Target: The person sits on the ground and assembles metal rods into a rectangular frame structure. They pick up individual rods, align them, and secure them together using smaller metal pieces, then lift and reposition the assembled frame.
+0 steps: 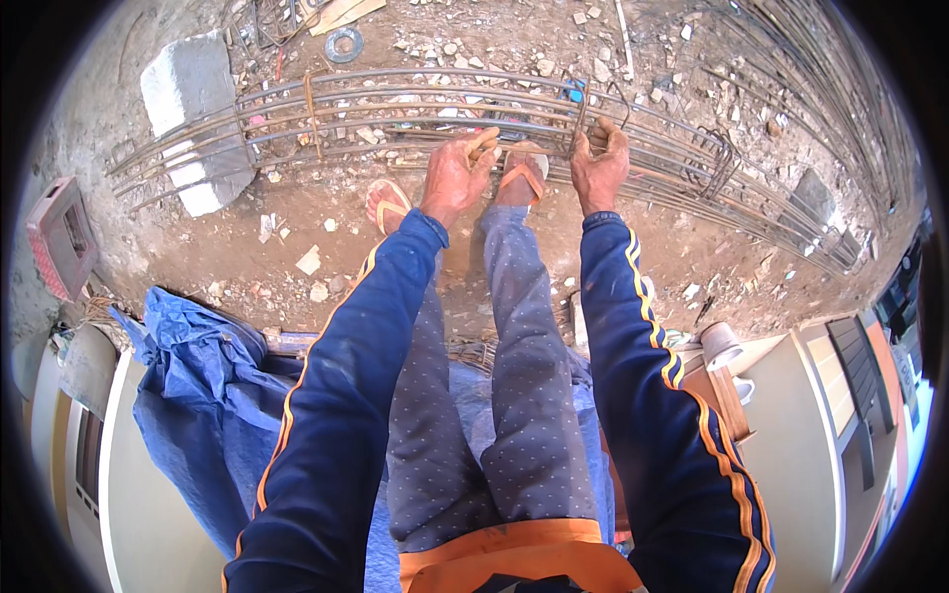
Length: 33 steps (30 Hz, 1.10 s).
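A long bundle of steel reinforcing bars (pixel 395 102) lies across the ground in front of me, running from left to right. My right hand (pixel 600 170) is closed at its near side, its fingers on a bent steel stirrup (pixel 579 111) that stands around the bars. My left hand (pixel 461 176) hovers over the near bars with its fingers curled in; whatever they hold, if anything, is hidden. More stirrups (pixel 720 163) are bunched around the bars farther right. Toward the left, a rusty stirrup (pixel 312 111) crosses the bundle.
A pale concrete block (pixel 194 119) sits under the bundle's left end. Many loose bars (pixel 840 89) lie at the far right. A metal ring (pixel 344 44) rests among rubble at the back. Behind my sandalled feet (pixel 388 205) is a crumpled blue tarp (pixel 213 395). A reddish crate-like block (pixel 63 237) stands left.
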Each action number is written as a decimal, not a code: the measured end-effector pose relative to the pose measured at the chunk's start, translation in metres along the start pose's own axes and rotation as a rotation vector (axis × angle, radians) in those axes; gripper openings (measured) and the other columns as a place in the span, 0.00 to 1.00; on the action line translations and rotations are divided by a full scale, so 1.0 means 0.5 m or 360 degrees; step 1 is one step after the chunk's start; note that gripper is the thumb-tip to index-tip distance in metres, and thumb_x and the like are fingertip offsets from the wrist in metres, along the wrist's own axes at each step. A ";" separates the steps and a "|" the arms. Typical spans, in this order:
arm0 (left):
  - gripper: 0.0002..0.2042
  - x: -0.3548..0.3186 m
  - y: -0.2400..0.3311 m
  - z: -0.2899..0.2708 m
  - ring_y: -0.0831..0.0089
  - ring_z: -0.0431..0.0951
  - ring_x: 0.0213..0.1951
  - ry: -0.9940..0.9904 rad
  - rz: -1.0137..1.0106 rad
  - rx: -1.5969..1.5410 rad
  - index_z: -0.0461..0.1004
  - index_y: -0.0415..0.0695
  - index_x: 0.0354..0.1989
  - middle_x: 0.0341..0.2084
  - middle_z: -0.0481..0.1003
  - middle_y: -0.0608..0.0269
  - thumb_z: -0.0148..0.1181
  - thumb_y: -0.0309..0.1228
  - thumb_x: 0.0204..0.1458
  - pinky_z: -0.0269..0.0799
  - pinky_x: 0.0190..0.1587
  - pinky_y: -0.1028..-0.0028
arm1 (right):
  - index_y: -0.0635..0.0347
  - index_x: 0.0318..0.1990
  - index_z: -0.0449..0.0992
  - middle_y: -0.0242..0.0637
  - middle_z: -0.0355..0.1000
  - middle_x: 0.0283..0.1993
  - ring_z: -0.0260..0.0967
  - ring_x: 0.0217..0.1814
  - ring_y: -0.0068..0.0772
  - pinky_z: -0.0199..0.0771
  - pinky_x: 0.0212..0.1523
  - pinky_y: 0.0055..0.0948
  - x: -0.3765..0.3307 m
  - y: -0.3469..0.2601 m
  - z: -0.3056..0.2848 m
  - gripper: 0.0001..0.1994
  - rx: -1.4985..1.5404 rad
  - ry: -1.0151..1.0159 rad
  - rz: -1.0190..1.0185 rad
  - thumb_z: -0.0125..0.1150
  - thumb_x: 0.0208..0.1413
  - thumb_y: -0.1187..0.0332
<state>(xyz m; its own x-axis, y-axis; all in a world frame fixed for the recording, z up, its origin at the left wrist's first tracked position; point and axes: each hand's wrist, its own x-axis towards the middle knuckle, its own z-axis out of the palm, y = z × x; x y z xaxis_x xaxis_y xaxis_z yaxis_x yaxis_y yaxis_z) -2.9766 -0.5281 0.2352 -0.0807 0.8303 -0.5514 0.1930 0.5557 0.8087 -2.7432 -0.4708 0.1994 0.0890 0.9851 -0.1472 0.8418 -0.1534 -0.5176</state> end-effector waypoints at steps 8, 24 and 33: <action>0.21 0.129 0.061 0.218 0.55 0.85 0.39 0.0053 -0.0076 0.0407 0.82 0.39 0.48 0.32 0.84 0.53 0.69 0.42 0.52 0.79 0.43 0.62 | 0.63 0.57 0.73 0.40 0.79 0.44 0.79 0.38 0.35 0.79 0.39 0.33 0.002 -0.021 -0.014 0.23 0.0262 -0.0196 0.0226 0.68 0.52 0.73; 0.12 0.113 0.016 0.032 0.45 0.81 0.38 0.0491 -0.0316 0.1150 0.81 0.45 0.35 0.31 0.81 0.46 0.60 0.41 0.57 0.74 0.42 0.51 | 0.60 0.58 0.73 0.44 0.79 0.45 0.79 0.43 0.44 0.78 0.46 0.38 0.001 -0.005 -0.012 0.25 0.0323 -0.0167 -0.0125 0.65 0.49 0.80; 0.16 0.102 -0.081 -0.124 0.42 0.81 0.43 0.0689 -0.0004 0.1508 0.78 0.42 0.52 0.40 0.81 0.41 0.57 0.35 0.59 0.75 0.47 0.51 | 0.61 0.56 0.70 0.49 0.72 0.48 0.73 0.51 0.53 0.74 0.50 0.44 0.032 0.022 -0.057 0.24 0.0227 0.0225 0.0209 0.67 0.49 0.74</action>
<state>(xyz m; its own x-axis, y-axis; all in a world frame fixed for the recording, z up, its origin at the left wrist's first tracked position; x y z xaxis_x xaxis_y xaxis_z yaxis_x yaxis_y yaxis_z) -3.0493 -0.5057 0.1873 -0.3898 0.8771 -0.2805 0.8661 0.4527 0.2119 -2.7173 -0.4547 0.2153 0.2749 0.9555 -0.1065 0.7351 -0.2803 -0.6172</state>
